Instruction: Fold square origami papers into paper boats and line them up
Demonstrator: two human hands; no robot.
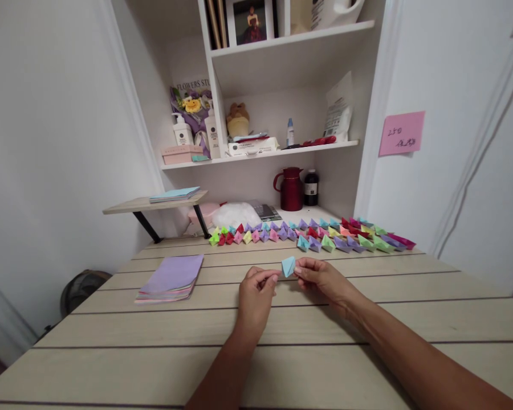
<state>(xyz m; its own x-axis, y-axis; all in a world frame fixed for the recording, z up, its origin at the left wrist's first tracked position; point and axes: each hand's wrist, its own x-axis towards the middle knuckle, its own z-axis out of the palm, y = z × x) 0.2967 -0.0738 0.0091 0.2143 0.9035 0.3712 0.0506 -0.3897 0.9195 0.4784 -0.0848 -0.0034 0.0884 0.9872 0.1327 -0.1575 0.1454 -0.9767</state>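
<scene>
A small piece of light blue folded paper (288, 266), creased into a pointed shape, is held up just above the table. My right hand (320, 276) pinches its right side between thumb and fingers. At the left edge of the paper, my left hand (256, 290) has thumb and index finger closed together, the index fingertip touching the paper; its other fingers are curled under. Just beyond the hands stand rows of small folded paper boats (312, 244) in many colours.
A stack of square paper (171, 277), purple on top, lies on the slatted table (154, 341) at left. More blue paper (175, 195) rests on a small raised shelf (141, 205). Behind are a red jug (291, 191), a dark bottle (311, 189) and white shelving (282, 158).
</scene>
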